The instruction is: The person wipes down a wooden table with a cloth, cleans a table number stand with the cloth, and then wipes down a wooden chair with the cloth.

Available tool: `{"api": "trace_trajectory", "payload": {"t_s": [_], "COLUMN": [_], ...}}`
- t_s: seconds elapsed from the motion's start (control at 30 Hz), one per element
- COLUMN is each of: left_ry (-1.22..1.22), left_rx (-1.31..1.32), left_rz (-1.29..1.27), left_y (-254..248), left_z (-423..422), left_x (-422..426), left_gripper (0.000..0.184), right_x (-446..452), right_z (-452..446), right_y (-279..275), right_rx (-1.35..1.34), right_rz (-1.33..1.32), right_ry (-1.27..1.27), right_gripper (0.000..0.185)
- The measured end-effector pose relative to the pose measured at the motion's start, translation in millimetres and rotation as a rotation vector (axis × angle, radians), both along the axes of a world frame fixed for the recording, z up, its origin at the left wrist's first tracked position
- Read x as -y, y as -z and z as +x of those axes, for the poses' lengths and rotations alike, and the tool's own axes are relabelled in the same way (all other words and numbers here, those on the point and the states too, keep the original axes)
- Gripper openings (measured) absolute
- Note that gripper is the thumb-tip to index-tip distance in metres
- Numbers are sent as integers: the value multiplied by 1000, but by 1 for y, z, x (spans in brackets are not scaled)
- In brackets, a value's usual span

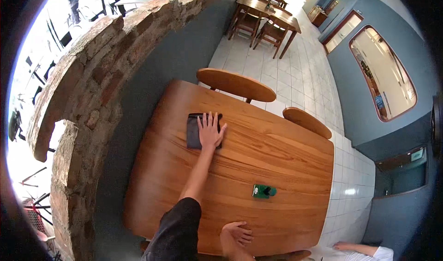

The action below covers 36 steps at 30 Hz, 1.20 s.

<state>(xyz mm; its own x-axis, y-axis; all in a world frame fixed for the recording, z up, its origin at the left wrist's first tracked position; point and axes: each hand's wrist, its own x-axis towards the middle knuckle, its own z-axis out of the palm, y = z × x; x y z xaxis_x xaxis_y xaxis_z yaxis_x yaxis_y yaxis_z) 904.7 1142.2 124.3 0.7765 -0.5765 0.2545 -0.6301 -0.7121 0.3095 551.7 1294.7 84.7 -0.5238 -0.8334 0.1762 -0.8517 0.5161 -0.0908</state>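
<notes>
My left hand [210,133] lies flat on a dark folded cloth [194,134], fingers spread and thumb pointing right. The cloth rests on the far left part of a brown wooden table [272,155], with part of it hidden beneath my palm. Close to the near edge of the table is my right hand [237,233]. Its fingers are apart, loosely bent toward the right, and hold nothing. Between the two hands, further right, stands a small green holder [261,191] with a dark part on its right side.
Chairs [236,84] [307,122] line the table's far side. A brick-topped wall [99,72] runs along the left. Another table [270,12] with chairs stands beyond. At the lower right, another person's hand [342,246] extends from a white sleeve [383,253].
</notes>
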Motion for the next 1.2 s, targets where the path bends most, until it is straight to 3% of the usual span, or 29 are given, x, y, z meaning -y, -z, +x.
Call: {"api": "trace_trajectory", "payload": {"t_s": [0.33, 0.53, 0.87, 1.2], "left_ry": [136, 29, -158, -400], "left_rx": [-23, 23, -61, -172], "left_rz": [68, 48, 204, 336], "left_y": [0, 15, 2, -28], "left_z": [18, 37, 35, -89], "left_x": [5, -11, -156, -319], "left_gripper": [65, 61, 62, 59], "right_x": [-5, -2, -4, -4], "right_z": [11, 9, 5, 8], "right_y": [-9, -3, 7, -1], "right_rx": [87, 82, 108, 111], "right_rz": [-43, -95, -77, -19], "right_ry": [157, 140, 142, 124], "right_gripper": [67, 67, 66, 66]}}
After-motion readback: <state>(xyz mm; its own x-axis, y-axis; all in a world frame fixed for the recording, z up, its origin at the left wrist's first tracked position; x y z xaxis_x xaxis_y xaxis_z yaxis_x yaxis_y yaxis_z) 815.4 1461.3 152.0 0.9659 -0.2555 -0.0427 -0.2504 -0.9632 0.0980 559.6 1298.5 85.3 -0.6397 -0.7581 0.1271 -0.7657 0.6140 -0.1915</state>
